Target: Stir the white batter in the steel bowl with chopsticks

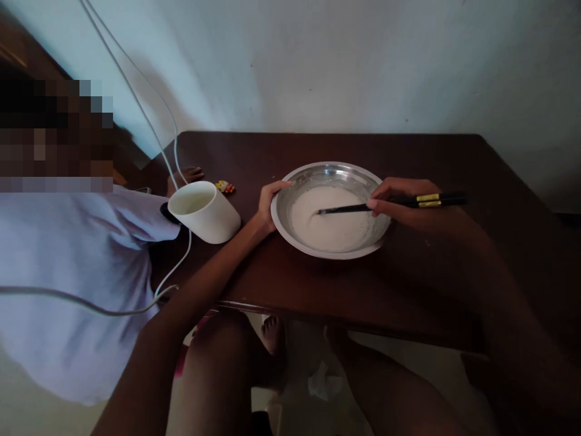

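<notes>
Swirling too hard with the chopsticks [344, 209] pinched in the right hand [406, 188] could slop white liquid [333, 233] from the bowl [330, 255] gripped by the left hand [269, 203]

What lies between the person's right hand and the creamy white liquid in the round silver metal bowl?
The head view shows the front length of black, gold-banded chopsticks, reaching from the right hand to the liquid.

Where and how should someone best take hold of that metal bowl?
Probably the metal bowl is best held by its rim, coming from its left, where the left hand is. The rim flares out above the pale mixture; on the right, the right hand with black chopsticks is in the way.
</notes>
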The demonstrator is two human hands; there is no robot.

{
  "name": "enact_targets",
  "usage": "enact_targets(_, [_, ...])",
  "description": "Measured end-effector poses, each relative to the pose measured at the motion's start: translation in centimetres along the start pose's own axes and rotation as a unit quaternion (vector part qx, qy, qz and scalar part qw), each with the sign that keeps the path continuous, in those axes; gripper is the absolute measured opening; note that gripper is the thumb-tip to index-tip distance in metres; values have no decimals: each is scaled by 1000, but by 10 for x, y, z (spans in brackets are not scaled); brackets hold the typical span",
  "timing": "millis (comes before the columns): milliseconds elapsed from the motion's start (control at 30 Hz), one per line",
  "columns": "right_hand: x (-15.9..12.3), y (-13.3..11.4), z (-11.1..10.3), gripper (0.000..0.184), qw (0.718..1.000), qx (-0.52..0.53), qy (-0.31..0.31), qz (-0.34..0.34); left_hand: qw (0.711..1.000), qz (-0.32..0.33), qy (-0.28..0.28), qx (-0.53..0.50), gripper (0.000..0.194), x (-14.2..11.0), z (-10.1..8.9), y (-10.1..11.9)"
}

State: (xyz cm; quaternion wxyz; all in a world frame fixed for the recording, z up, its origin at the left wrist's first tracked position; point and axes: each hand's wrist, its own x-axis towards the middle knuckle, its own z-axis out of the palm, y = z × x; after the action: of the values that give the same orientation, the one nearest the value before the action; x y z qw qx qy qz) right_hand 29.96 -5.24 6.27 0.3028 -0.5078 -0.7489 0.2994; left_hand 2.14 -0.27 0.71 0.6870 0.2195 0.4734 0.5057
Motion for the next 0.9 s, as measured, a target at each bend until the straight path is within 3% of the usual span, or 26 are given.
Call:
enact_targets(100, [-1, 5, -12, 26, 997, -18, 71, 31, 1000, -3, -8, 12, 26, 0, 0, 0])
enact_targets(200, [-6, 2, -20, 29, 999, 9, 9, 45, 1000, 5, -4, 22, 28, 0, 0, 1])
enact_targets(300, [-5, -2, -8, 30, 998, 25, -54, 0, 1000, 5, 8, 24, 30, -3, 2, 2])
enact_targets(400, [-2, 1, 0, 30, 1000, -16, -1, -9, 999, -14, 14, 26, 37, -5, 4, 4])
enact_targets(500, [-4, 3, -12, 31, 997, -49, 46, 28, 1000, -14, -12, 19, 38, -3, 3, 4])
enact_targets(567, [-6, 2, -19, 33, 999, -36, 7, 34, 999, -3, -28, 14, 34, 0, 0, 2])
enact_targets(667, [-5, 0, -12, 33, 999, -10, -44, 7, 1000, 2, -26, 14, 28, 6, -5, 0])
enact_targets(767, [0, 3, -3, 28, 1000, -28, -8, -12, 999, 11, -40, 12, 25, 9, -7, -2])
enact_targets(900, [-2, 5, -13, 26, 999, -30, 34, 18, 1000, 5, -19, 24, 25, 7, -5, 0])
